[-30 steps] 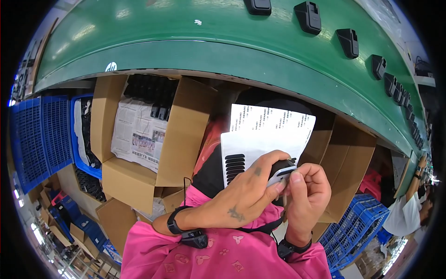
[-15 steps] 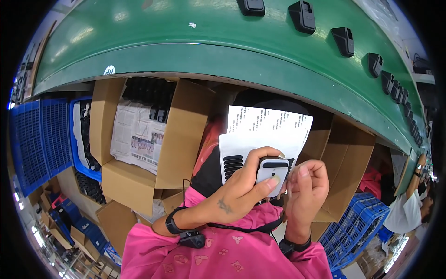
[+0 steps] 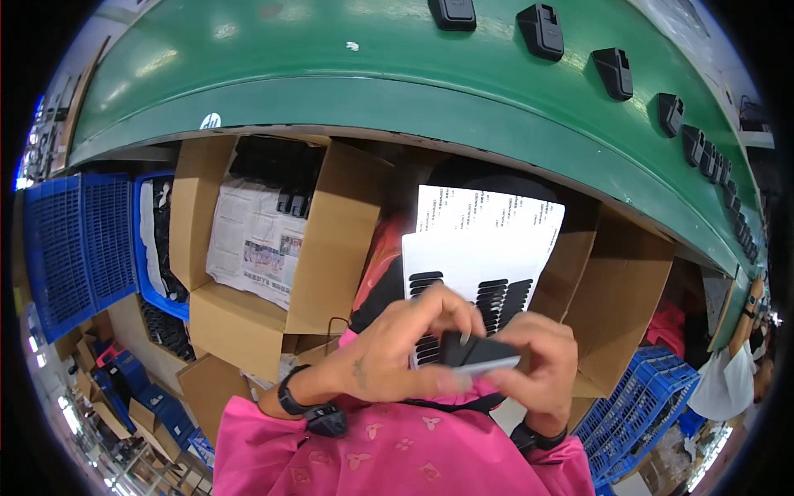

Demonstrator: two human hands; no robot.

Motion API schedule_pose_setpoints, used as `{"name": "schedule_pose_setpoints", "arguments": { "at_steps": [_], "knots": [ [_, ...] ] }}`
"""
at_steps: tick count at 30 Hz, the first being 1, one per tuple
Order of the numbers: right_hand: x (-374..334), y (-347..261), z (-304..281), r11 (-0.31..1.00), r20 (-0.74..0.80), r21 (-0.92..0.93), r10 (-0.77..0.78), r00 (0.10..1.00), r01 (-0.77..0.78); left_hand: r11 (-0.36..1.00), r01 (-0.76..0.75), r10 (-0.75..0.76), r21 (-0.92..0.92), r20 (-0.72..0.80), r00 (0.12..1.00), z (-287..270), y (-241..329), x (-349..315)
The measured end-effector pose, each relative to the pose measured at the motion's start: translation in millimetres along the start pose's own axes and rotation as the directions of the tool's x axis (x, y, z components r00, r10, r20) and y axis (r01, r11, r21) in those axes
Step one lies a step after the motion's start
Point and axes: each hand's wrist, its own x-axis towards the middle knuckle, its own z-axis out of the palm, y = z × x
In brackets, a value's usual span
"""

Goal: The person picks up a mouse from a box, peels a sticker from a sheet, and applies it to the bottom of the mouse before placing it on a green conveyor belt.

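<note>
Low over my lap, my left hand point(image 3: 405, 343) and my right hand point(image 3: 542, 360) grip a small silver-and-black plastic device point(image 3: 481, 354) from its two sides. The device is tilted, with a black face up and a silver edge toward me. Motion smears it slightly. Beyond my hands, white sticker sheets point(image 3: 484, 258) lie on my lap. The upper part has small dark print, and the lower part carries columns of black rounded strips, partly hidden by my hands.
Angular black devices point(image 3: 542, 31) stand in a row along the green table point(image 3: 273, 58). An open carton point(image 3: 339, 223) with newspaper and black parts sits left, beside blue crates point(image 3: 78, 248). Another carton point(image 3: 620, 289) and a blue basket point(image 3: 641, 405) are right. A person's arm point(image 3: 740, 326) shows far right.
The device has turned from its silver face up to a tilted pose with a black face showing. My right hand has come onto it; before, it was pinched beside it.
</note>
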Motion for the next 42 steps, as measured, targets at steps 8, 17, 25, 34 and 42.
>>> {"name": "schedule_pose_setpoints", "arguments": {
  "at_steps": [8, 17, 25, 34, 42],
  "knots": [
    [7, 6, 35, 0.970, -0.087, -0.243, -0.013, 0.996, -0.009, 0.947, 0.192, -0.261, -0.258, -0.268, 0.927, -17, -7, -50],
    [15, 44, 72, 0.543, -0.030, -0.819, -0.367, 0.930, 0.188, 0.915, -0.005, -0.176, -0.403, -0.409, 0.895, -14, -72, -47],
    [25, 45, 90, 0.727, -0.233, -0.675, -0.372, 0.899, 0.125, 0.988, 0.019, -0.098, -0.156, -0.518, 0.850, -19, -71, -53],
    [18, 8, 63, 0.989, -0.218, 0.101, 0.126, 0.968, -0.106, 0.995, -0.100, 0.093, 0.028, -0.680, 0.727, 3, -22, -45],
    [7, -53, 37, 0.840, -0.249, 0.511, 0.346, 0.905, -0.181, 0.994, 0.083, -0.043, 0.078, -0.416, 0.909, 23, 0, -6]
  ]
}}
